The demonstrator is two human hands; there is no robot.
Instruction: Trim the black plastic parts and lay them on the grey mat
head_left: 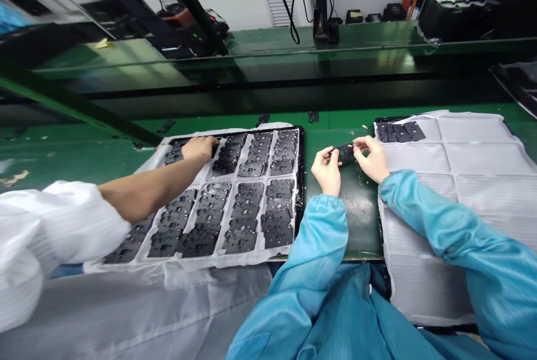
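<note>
Between my two hands, above the green bench, is a small flat black plastic part (345, 152) with cut-outs. My left hand (327, 171) pinches its left end between thumb and fingers. At its right end, my right hand (371, 158) grips the edge with the fingertips. To the right lies a tray lined with white cloth (482, 153), with several similar black parts (400, 131) in its far left corner. On the left, a larger group of black parts (243, 211) fills the compartments of another cloth-lined tray (298, 181).
A co-worker's hand (198, 148) in a white sleeve reaches into the left tray. Loose black parts (313, 117) lie on the green bench (335, 119) behind. A green bar (75, 103) slants across the left. Cables (289, 7) hang beyond the raised ledge (268, 41).
</note>
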